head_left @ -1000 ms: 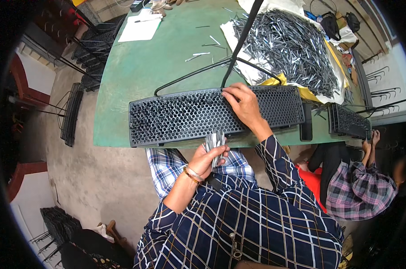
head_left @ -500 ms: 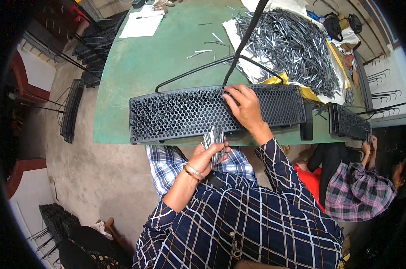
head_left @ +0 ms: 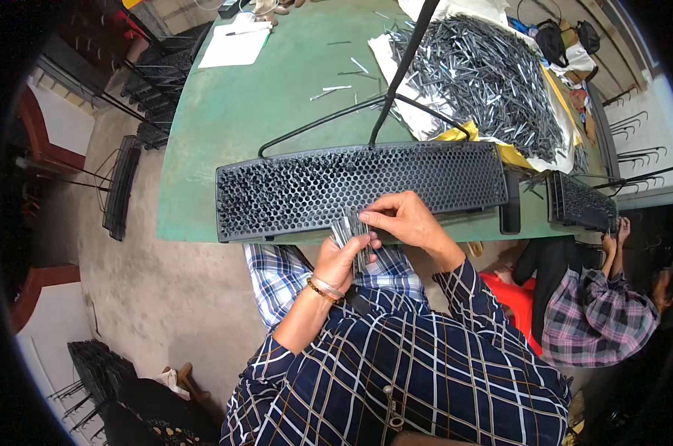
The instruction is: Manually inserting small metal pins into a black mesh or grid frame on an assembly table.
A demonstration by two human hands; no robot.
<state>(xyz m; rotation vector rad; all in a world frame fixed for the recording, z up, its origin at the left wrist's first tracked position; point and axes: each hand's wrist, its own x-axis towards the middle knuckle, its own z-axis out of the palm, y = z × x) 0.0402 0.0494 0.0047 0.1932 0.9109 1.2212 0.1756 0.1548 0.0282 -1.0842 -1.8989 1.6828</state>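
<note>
My left hand (head_left: 338,264) is closed round a bundle of thin dark metal strips (head_left: 347,229), held upright at the table's near edge. Thumb and fingers of my right hand (head_left: 405,221) pinch at the top of that bundle; whether one strip is gripped apart from the rest is too small to tell. Just beyond both hands lies a long black rack with rows of round holes (head_left: 425,175). Its left part is crowded with strips standing in the holes, while the right part shows bare holes. A black wire handle (head_left: 314,123) rises from the rack's far side.
A large heap of the same strips (head_left: 477,82) lies on white and yellow sheeting on the green table (head_left: 225,111). Paper with a pen (head_left: 236,43) is at the far left. To the right, another person (head_left: 600,312) works at a second rack (head_left: 583,204).
My right hand has come down from the middle of the rack to the top of the bundle. The left hand stays nearly where it was, still holding the strips.
</note>
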